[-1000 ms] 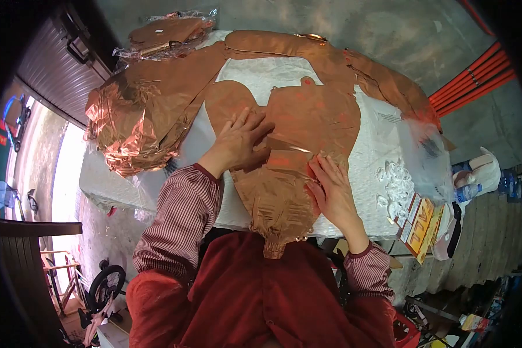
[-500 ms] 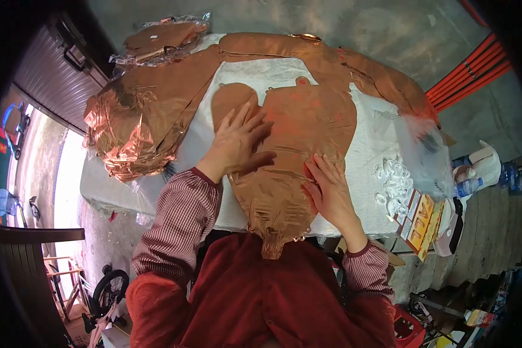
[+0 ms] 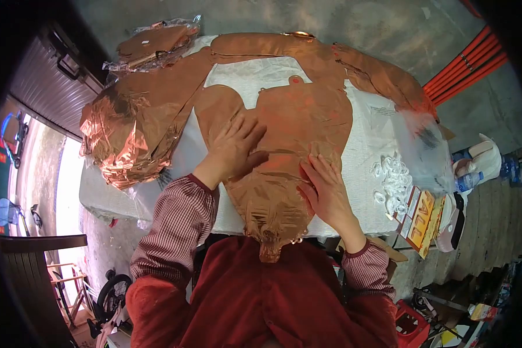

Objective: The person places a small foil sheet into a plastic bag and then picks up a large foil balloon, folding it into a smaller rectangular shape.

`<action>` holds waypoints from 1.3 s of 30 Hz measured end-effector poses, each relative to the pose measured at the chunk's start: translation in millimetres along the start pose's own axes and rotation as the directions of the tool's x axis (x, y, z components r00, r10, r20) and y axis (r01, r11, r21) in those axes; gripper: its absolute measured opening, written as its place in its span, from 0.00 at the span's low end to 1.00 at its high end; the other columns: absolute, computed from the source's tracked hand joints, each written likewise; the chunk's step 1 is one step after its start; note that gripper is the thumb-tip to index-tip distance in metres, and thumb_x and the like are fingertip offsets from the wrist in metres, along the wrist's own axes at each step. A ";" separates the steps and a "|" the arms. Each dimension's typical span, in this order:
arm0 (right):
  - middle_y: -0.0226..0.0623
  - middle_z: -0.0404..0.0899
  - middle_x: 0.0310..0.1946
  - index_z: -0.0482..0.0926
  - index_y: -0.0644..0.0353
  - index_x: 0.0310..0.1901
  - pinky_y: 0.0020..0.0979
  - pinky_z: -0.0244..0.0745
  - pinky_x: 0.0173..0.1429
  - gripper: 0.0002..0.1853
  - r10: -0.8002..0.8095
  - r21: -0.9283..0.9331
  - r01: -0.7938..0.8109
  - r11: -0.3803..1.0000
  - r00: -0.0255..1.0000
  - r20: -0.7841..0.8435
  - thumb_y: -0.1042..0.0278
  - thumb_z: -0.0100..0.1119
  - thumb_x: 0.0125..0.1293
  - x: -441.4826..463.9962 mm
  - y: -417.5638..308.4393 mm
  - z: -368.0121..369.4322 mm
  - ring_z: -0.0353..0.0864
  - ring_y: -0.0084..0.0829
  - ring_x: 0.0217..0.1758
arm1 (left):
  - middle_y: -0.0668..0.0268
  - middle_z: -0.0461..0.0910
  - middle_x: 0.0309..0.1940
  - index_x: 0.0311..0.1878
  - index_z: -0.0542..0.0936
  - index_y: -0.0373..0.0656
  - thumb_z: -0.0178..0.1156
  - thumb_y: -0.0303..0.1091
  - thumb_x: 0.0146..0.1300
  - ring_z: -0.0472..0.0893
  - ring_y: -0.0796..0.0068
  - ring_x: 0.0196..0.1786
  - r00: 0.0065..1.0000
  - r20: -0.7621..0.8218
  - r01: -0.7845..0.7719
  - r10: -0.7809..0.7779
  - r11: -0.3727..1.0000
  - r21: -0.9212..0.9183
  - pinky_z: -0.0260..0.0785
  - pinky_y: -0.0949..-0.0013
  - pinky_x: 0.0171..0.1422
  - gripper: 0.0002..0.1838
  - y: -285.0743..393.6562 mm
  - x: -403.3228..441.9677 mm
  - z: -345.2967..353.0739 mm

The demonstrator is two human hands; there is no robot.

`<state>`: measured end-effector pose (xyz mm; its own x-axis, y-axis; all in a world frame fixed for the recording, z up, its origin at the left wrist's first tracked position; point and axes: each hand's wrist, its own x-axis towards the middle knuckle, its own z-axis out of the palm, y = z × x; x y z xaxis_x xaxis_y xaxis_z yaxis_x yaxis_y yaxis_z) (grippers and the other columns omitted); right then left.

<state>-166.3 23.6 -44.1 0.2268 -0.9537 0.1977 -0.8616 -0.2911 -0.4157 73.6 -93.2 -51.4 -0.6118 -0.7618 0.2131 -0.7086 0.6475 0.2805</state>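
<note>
Over the middle of the white-covered table (image 3: 362, 200), extends the left hand (image 3: 232, 148) and the right hand (image 3: 326, 191) across a broad copper-coloured foil shape (image 3: 298, 124), both released, with fingers loose and clasping nothing. Lays the left hand palm-down on the left side of the foil shape, just below a rounded lobe, fingers spread; hard to tell how much of the palm touches. Rests the right hand lower, along the right edge, fingers pointing away from the body and thumb apart.

Lies flat between the hands with many creases and faint reddish patches. Bears a small rounded tab (image 3: 296, 80) at the far edge; narrows nearer the body to a crumpled neck (image 3: 270, 250), overhanging the table edge beside red clothing (image 3: 261, 296).

Farther out, to the left, bunches into a shiny foil heap (image 3: 127, 139); along the far edge, stretches out as a long foil strip (image 3: 267, 45), with another foil piece (image 3: 383, 75) at far right. Carries a plastic-wrapped packet (image 3: 156, 45) at the far left corner. To the right, holds a pile of white loops (image 3: 393, 181) near a clear plastic bag (image 3: 426, 151) and a yellow card (image 3: 423, 217). Beyond the table, at upper right, slants into orange-red poles (image 3: 467, 66).
</note>
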 end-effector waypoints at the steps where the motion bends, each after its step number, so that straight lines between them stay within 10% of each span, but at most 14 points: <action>1: 0.46 0.65 0.67 0.71 0.60 0.63 0.44 0.51 0.75 0.25 -0.004 -0.008 0.004 1.000 1.000 0.001 0.65 0.59 0.64 -0.3 0.0 0.3 0.59 0.46 0.72 | 0.56 0.63 0.69 0.64 0.70 0.40 0.60 0.49 0.61 0.57 0.53 0.74 1.000 0.001 0.000 0.000 1.000 -0.001 0.50 0.52 0.75 0.32 1.0 0.8 -3.0; 20: 0.46 0.64 0.67 0.70 0.60 0.63 0.44 0.50 0.75 0.26 0.022 0.022 -0.022 1.000 1.000 0.014 0.64 0.59 0.64 -0.1 -1.6 -1.3 0.58 0.46 0.73 | 0.54 0.59 0.71 0.69 0.65 0.43 0.54 0.54 0.65 0.53 0.54 0.75 0.997 0.081 -0.009 0.015 0.997 -0.077 0.49 0.57 0.76 0.34 -7.3 2.8 11.6; 26: 0.53 0.67 0.64 0.69 0.64 0.64 0.40 0.62 0.70 0.25 0.144 0.007 -0.146 0.989 0.963 -0.228 0.67 0.57 0.66 -6.5 7.3 -14.1 0.67 0.49 0.67 | 0.49 0.61 0.69 0.68 0.66 0.39 0.57 0.48 0.64 0.56 0.48 0.74 0.999 0.035 -0.036 0.041 0.992 -0.123 0.51 0.53 0.75 0.33 -4.4 1.8 7.5; 29: 0.44 0.76 0.54 0.63 0.68 0.67 0.31 0.74 0.55 0.26 0.555 0.694 -0.337 0.636 0.825 -0.108 0.63 0.52 0.72 -11.3 17.3 -16.9 0.77 0.34 0.52 | 0.49 0.61 0.69 0.68 0.66 0.39 0.57 0.47 0.64 0.55 0.48 0.74 0.999 0.037 -0.034 0.039 0.992 -0.124 0.50 0.53 0.75 0.32 -4.5 3.3 7.2; 32: 0.42 0.76 0.54 0.59 0.69 0.68 0.30 0.75 0.53 0.28 0.615 0.853 -0.430 0.296 0.769 0.175 0.63 0.51 0.73 -14.9 26.7 -32.6 0.77 0.29 0.51 | 0.49 0.61 0.69 0.67 0.66 0.39 0.57 0.47 0.64 0.55 0.48 0.74 0.999 0.036 -0.026 0.031 0.991 -0.134 0.49 0.53 0.76 0.33 -3.8 -0.3 7.5; 39: 0.49 0.80 0.46 0.64 0.70 0.64 0.28 0.79 0.39 0.24 0.476 0.880 -0.474 0.030 0.781 0.405 0.64 0.52 0.72 -24.3 13.1 -41.5 0.83 0.31 0.39 | 0.54 0.58 0.71 0.68 0.64 0.40 0.53 0.51 0.65 0.51 0.52 0.76 0.997 0.072 -0.016 0.025 0.991 -0.129 0.44 0.55 0.77 0.34 -8.1 1.4 13.2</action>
<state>-202.0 46.1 -17.4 -0.0492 -0.9139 -0.4030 0.2662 0.3769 -0.8872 73.8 -99.2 -65.7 -0.6533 -0.7416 0.1521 -0.6474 0.6514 0.3956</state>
